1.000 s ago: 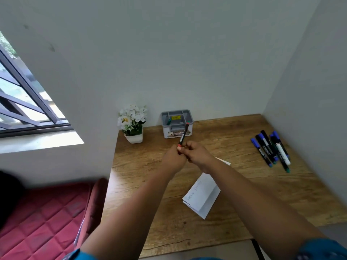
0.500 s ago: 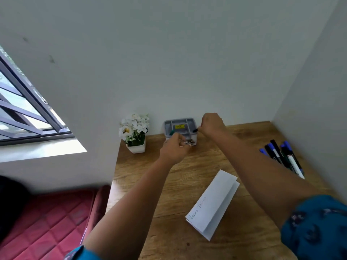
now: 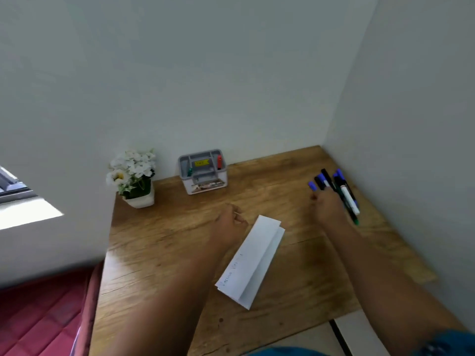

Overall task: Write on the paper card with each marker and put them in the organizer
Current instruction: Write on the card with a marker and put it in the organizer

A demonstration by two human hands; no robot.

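A folded white paper card (image 3: 257,255) with faint writing lies in the middle of the wooden desk (image 3: 164,240). The grey organizer (image 3: 199,176) stands at the back wall, with a red marker (image 3: 219,162) upright in its right compartment and a green marker (image 3: 189,172) on its left side. Several blue and black markers (image 3: 347,196) lie in a pile at the right wall. My right hand (image 3: 330,208), blurred, is at that pile with its fingers over the markers and holds nothing that I can see. My left hand (image 3: 228,222) rests loosely curled beside the card's top left corner, holding nothing.
A small white pot of white flowers (image 3: 135,178) stands left of the organizer. Walls close the desk at the back and right. A red quilted seat (image 3: 43,314) sits below the desk's left edge, under a window.
The red marker has left my hands and now stands in the organizer. My right hand swung right to the marker pile. My left hand dropped back beside the card.
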